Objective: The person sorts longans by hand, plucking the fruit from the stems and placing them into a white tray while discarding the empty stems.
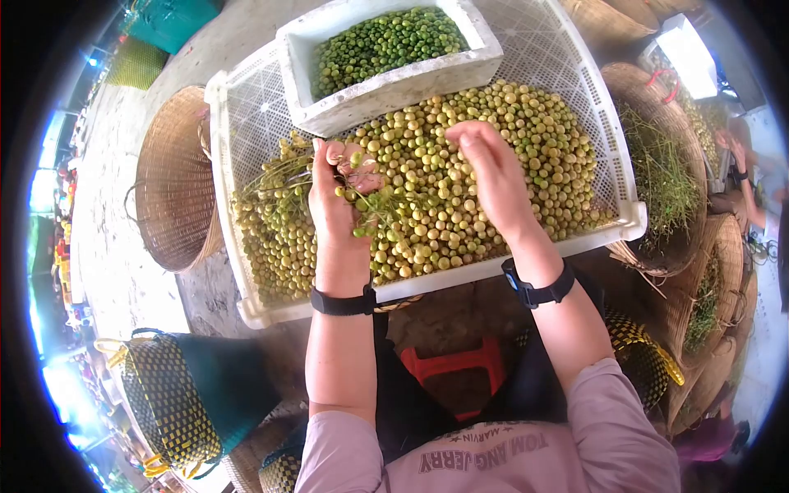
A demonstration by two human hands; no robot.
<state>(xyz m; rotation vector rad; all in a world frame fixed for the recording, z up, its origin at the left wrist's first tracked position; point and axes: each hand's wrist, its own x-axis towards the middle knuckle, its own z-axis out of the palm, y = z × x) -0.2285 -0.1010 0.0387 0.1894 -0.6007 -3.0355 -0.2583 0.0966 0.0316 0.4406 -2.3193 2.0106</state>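
Note:
A sprig with small green fruits point(380, 204) lies in my left hand point(333, 193), whose fingers curl around its stems, palm turned inward. To the right, my right hand point(493, 177) hovers over the pile with fingers loosely bent and the thumb beside them; nothing shows in it. Beneath both hands spreads a heap of round yellow-green fruits point(444, 222) in a white plastic mesh crate point(575, 99). More fruit-bearing stems point(275, 177) rest at the heap's left side. A white foam box point(394, 90) sits on the crate's far part, holding smaller, darker green fruits point(390, 49).
Left of the crate leans a woven basket point(174, 181). On the right stands another basket point(608, 78) with stripped green stems point(662, 177). A red stool point(456, 361) is below, and a checkered woven bag point(164, 403) at lower left. Another person's hand point(734, 152) shows at far right.

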